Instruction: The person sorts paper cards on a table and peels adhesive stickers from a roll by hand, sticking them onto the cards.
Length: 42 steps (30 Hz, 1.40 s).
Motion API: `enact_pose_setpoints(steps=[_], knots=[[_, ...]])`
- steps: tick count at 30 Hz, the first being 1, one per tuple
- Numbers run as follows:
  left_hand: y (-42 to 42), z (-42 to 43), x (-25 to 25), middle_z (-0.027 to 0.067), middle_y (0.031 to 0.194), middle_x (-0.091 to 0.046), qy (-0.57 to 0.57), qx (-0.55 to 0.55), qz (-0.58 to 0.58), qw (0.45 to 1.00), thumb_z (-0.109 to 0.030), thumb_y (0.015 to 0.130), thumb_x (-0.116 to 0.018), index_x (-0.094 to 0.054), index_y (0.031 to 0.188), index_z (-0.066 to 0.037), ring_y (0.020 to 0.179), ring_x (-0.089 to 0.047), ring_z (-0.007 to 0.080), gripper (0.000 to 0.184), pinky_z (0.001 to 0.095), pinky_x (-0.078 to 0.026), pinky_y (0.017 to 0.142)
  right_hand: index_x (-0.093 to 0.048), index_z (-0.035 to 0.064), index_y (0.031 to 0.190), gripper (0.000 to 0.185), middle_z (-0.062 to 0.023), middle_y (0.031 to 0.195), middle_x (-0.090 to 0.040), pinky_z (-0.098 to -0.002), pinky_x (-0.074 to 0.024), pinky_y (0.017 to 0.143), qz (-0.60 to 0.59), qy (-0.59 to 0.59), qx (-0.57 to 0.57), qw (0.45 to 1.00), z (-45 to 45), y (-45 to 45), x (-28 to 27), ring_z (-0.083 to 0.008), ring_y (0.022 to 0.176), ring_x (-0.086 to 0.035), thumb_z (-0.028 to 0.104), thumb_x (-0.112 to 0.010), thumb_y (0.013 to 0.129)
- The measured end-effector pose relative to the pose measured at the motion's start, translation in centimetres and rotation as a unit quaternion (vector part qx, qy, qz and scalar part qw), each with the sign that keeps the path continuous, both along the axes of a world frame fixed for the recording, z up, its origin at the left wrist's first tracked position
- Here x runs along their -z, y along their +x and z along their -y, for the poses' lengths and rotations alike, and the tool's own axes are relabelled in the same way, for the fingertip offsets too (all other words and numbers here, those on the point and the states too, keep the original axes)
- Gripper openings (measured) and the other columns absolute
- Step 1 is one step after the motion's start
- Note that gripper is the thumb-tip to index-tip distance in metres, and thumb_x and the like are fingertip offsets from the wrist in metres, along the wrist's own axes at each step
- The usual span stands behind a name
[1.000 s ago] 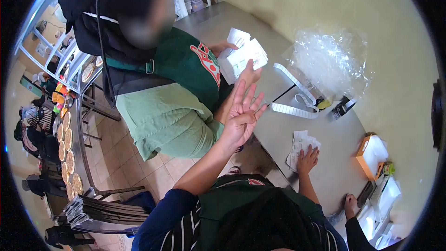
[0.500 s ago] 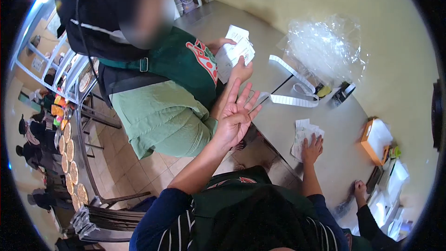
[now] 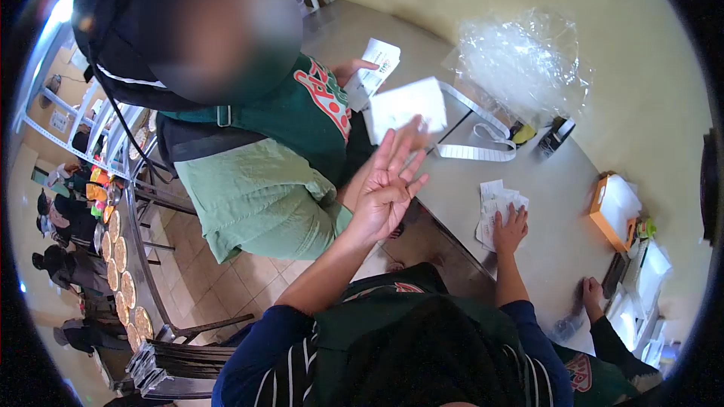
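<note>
My left hand (image 3: 386,194) is raised in the air with its fingers spread and its thumb folded across the palm. It holds nothing. On the metal table my right hand (image 3: 511,230) lies with fingers stretched over a small stack of printed paper slips (image 3: 494,205). Just beyond my left hand, a co-worker holds white slips (image 3: 383,60) in one hand and more paper slips (image 3: 411,109) in the other, which is blurred by motion and partly hidden behind my fingers.
On the metal table (image 3: 452,218) lie a strip of white labels (image 3: 475,152), a black tape dispenser (image 3: 556,138) and a clear plastic bag (image 3: 520,60). An orange box (image 3: 612,215) stands to the right, near another person's hand (image 3: 593,292). Round flat breads (image 3: 121,256) line a far-left table.
The co-worker has separated the slips into two hands, bringing some toward my raised hand. That person's head has turned. My left hand stays raised and my right stays on the slips.
</note>
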<state>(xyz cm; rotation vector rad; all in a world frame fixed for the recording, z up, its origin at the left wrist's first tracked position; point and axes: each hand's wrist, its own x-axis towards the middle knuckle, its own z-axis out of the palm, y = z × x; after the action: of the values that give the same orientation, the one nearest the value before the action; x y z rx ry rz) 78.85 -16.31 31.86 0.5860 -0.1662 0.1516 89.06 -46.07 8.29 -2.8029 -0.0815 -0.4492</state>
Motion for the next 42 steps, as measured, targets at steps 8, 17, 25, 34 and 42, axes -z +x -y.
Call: enact_pose_setpoints(steps=[8, 17, 25, 34, 42], knots=[[0.5, 1.1, -0.2, 0.0061, 0.141, -0.013, -0.023, 0.016, 0.026, 0.999, 0.021, 0.062, -0.034, -0.014, 0.136, -0.023, 0.129, -0.016, 0.0278, 0.088, 0.0448, -0.016, 0.104, -0.041, 0.0117, 0.123, 0.053, -0.0144, 0.133, -0.031, -0.0439, -0.0185, 0.098, -0.030, 0.020, 0.009, 0.999, 0.3, 0.2, -0.1, -0.0316, 0.124, -0.025, 0.039, -0.051, 0.079], [-0.6, 1.8, -1.1, 0.0048, 0.142, -0.011, 0.024, -0.004, -0.023, 0.999, 0.019, 0.063, -0.035, -0.010, 0.137, -0.024, 0.129, -0.018, 0.0228, 0.089, 0.0384, -0.020, 0.101, -0.040, 0.0042, 0.119, 0.049, -0.0170, 0.122, -0.041, -0.0422, -0.0306, 0.094, 0.022, 0.156, -0.043, 0.987, 1.6, 2.1, -2.1, -0.0327, 0.115, -0.037, 0.026, -0.058, 0.079], [-1.4, 3.4, 0.4, 0.0097, 0.141, -0.013, 0.017, -0.034, -0.050, 0.998, 0.020, 0.062, -0.034, -0.015, 0.136, -0.021, 0.129, -0.018, 0.0242, 0.087, 0.0384, -0.021, 0.101, -0.046, 0.0034, 0.114, 0.046, -0.0147, 0.116, -0.047, -0.0352, -0.0367, 0.088, 0.013, 0.365, -0.434, 0.824, -11.5, 6.6, -20.8, -0.0295, 0.106, -0.046, 0.016, -0.064, 0.074], [-3.4, 3.7, 4.1, 0.0049, 0.100, -0.055, 0.207, -0.015, -0.293, 0.933, -0.008, 0.083, -0.050, -0.045, 0.111, -0.006, 0.089, -0.052, 0.0112, 0.028, 0.0246, -0.041, 0.078, -0.058, 0.0039, 0.095, 0.046, -0.0174, 0.090, -0.059, -0.0385, -0.0442, 0.075, -0.191, 0.013, -0.476, 0.858, -19.6, 9.3, -22.5, -0.0327, 0.086, -0.057, 0.020, -0.073, 0.055], [-2.3, 2.1, 3.2, 0.0039, 0.098, -0.057, 0.312, 0.027, -0.263, 0.913, -0.019, 0.086, -0.050, -0.046, 0.112, -0.005, 0.088, -0.054, 0.0104, 0.030, 0.0230, -0.042, 0.073, -0.063, -0.0009, 0.076, 0.027, -0.0181, 0.072, -0.060, -0.0342, -0.0455, 0.062, -0.227, 0.163, -0.427, 0.860, -17.3, 9.2, -24.4, -0.0285, 0.065, -0.060, 0.015, -0.071, 0.056]])
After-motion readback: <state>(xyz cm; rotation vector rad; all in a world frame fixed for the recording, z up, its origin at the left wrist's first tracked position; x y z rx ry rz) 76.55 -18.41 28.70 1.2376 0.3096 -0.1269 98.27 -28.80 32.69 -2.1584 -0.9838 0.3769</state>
